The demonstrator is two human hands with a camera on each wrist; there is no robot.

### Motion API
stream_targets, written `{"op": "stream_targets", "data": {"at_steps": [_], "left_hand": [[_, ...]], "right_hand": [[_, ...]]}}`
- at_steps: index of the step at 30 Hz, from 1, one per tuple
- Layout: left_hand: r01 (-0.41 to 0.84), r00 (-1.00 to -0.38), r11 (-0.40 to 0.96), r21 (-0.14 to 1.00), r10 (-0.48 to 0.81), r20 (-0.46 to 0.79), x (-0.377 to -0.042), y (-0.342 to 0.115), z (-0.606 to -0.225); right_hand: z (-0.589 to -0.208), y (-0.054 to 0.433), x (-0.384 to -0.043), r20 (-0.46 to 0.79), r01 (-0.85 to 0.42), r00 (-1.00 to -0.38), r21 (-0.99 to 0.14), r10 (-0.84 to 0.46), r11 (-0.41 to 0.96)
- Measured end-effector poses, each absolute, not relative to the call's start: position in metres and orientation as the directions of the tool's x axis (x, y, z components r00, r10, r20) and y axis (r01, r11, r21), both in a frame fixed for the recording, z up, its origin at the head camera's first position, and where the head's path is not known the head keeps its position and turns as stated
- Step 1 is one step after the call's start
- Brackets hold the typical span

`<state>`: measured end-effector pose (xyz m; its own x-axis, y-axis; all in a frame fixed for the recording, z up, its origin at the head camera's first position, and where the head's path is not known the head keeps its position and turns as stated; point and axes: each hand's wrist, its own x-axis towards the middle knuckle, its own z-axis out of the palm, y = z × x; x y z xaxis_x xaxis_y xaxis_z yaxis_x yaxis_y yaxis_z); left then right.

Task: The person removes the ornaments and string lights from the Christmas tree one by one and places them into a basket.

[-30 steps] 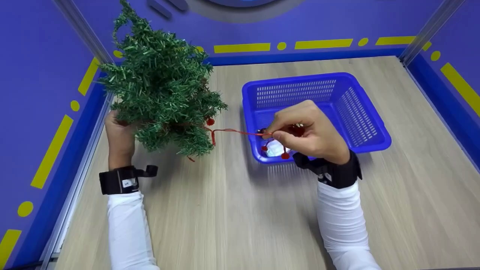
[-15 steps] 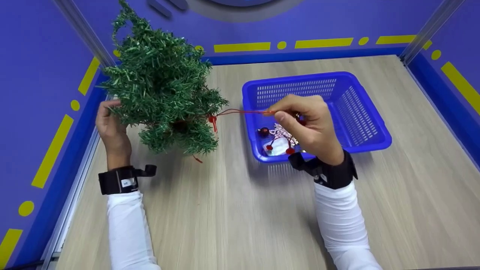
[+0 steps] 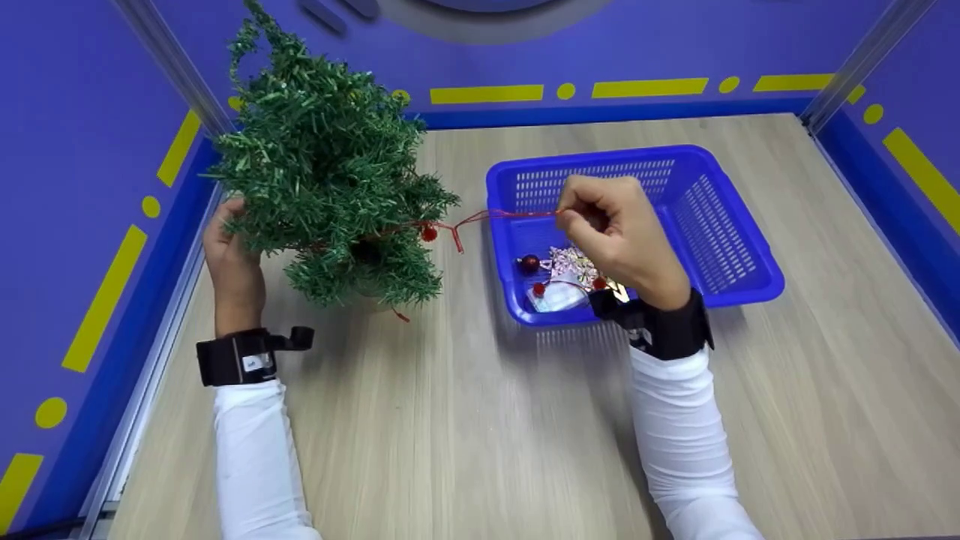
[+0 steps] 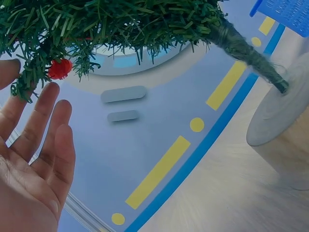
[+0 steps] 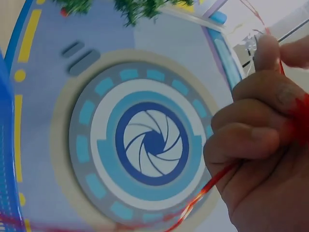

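Observation:
A small green artificial Christmas tree [image 3: 330,165] stands on the left side of the table, a red pom-pom garland running round its lower branches. My left hand [image 3: 238,262] is at the tree's left side. In the left wrist view its fingers [image 4: 48,106] are extended beside a branch tip and a red pom-pom [image 4: 60,69]. Over the basket, my right hand [image 3: 626,232] pinches the garland's red cord [image 3: 517,214], which stretches across from the tree. The right wrist view shows more cord [image 5: 203,193] coming out under the curled fingers and a blurred pom-pom [image 5: 300,118] at the palm.
The blue plastic basket [image 3: 600,155] holds a dark red ball ornament [image 3: 529,263], a sparkly pinkish ornament [image 3: 571,264] and a shiny clear packet [image 3: 555,297]. The tree's round wooden base [image 4: 277,121] shows in the left wrist view. Blue panels [image 3: 495,64] enclose the table.
My right hand has risen away from me and slightly right, drawing the cord with it. The left hand's fingers have loosened from the tree and shifted slightly along its left side.

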<state>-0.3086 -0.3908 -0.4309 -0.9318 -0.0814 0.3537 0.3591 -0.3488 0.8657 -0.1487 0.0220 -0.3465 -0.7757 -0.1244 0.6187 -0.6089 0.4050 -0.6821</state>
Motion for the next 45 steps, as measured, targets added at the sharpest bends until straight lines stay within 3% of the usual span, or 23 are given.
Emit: {"op": "stream_targets", "data": {"at_steps": [7,11,21,26,34,40,45], "left_hand": [[0.396,-0.911,-0.325,0.858,-0.022,0.412,-0.311,-0.392,-0.431],[0.373,-0.921,-0.331,0.867,-0.022,0.388,-0.312,-0.392,-0.429],[0.389,-0.911,-0.294,0.873,0.016,0.412,-0.32,-0.392,-0.429],[0.417,-0.893,-0.237,0.877,0.072,0.444,-0.322,-0.395,-0.429],[0.476,-0.852,-0.275,0.835,0.091,0.516,-0.325,-0.398,-0.43],[0.466,-0.87,-0.211,0.86,0.07,0.488,-0.327,-0.4,-0.428],[0.461,-0.869,-0.221,0.86,0.084,0.488,-0.329,-0.401,-0.428]], "right_hand": [[-0.353,0.015,-0.154,0.415,-0.438,-0.892,-0.695,-0.178,0.57],[-0.354,0.004,-0.157,0.387,-0.413,-0.906,-0.715,-0.172,0.564],[-0.355,-0.037,-0.152,0.476,-0.491,-0.868,-0.777,-0.142,0.394],[-0.357,-0.058,-0.148,0.522,-0.54,-0.836,-0.734,-0.167,0.412],[-0.358,-0.078,-0.14,0.552,-0.595,-0.8,-0.682,-0.234,0.425],[-0.358,-0.089,-0.133,0.568,-0.632,-0.774,-0.662,-0.281,0.403],[-0.359,-0.094,-0.13,0.598,-0.624,-0.767,-0.614,-0.231,0.483]]}}
